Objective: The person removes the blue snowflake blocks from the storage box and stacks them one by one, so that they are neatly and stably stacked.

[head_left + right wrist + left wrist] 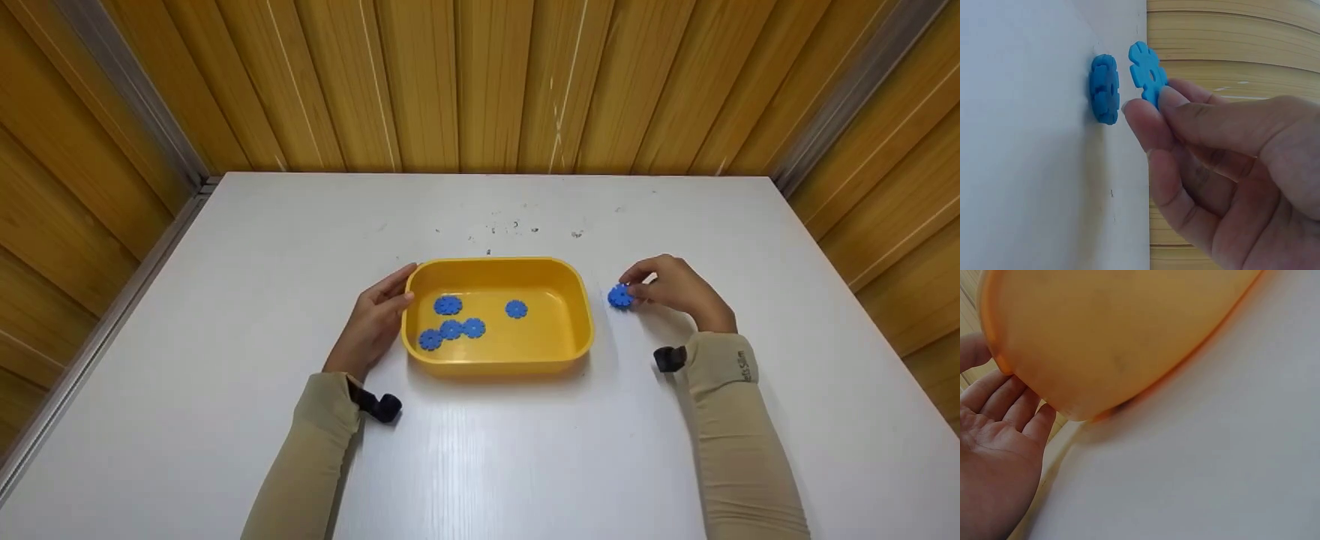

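Observation:
My left hand [369, 324] grips the left end of a yellow plastic tub [495, 368], thumb at the rim and fingers along the outer wall. Inside the tub lie several blue flower-shaped discs [474, 328], some overlapping at the left and one alone [516, 309] towards the right. To the right of the tub, my right hand [679, 289] pinches a blue flower-shaped disc [1143, 72] between thumb and fingertips. Just below that disc, a short stack of similar blue discs [1104, 90] sits on the table, apart from it in the right wrist view.
The tub stands on a white table [480, 465] with small dark marks [516, 225] behind it. Yellow wood-look panels [487, 90] rise at the back and sides. A black wrist strap [375, 405] is on the left sleeve, another [670, 359] on the right.

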`<state>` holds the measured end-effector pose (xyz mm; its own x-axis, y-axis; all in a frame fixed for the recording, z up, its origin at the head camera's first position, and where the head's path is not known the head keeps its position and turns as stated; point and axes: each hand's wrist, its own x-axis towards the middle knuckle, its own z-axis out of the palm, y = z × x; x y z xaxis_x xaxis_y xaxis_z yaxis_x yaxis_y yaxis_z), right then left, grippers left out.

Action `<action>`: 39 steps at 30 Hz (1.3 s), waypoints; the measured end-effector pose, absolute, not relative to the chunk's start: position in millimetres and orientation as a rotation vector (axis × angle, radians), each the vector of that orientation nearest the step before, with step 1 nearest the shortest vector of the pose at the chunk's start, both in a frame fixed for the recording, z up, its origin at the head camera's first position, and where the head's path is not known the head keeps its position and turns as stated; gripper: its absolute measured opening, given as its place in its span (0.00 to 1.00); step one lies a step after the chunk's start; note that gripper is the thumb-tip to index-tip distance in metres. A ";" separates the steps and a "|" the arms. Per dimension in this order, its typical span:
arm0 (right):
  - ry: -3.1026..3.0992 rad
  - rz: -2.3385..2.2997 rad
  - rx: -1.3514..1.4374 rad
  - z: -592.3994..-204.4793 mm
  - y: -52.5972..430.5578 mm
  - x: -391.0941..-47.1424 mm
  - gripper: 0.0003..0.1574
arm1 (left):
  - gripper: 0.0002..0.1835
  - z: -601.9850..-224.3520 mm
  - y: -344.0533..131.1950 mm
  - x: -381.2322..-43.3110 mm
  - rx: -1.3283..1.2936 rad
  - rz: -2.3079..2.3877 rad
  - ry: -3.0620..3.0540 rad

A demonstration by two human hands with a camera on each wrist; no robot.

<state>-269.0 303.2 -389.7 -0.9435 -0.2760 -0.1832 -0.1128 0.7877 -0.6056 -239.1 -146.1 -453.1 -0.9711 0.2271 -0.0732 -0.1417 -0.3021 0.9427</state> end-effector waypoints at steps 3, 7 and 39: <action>2.712 -0.891 -0.293 -390.6 303.7 -269.5 0.16 | 0.32 -452.0 -145.4 -238.6 0.096 2.363 1.709; 2.696 -0.904 -0.273 -392.9 304.2 -270.4 0.16 | 0.32 -451.1 -145.4 -238.2 0.103 2.357 1.712; 2.636 -0.879 -0.148 -399.6 306.0 -273.3 0.20 | 0.32 -453.2 -147.0 -238.6 0.107 2.347 1.717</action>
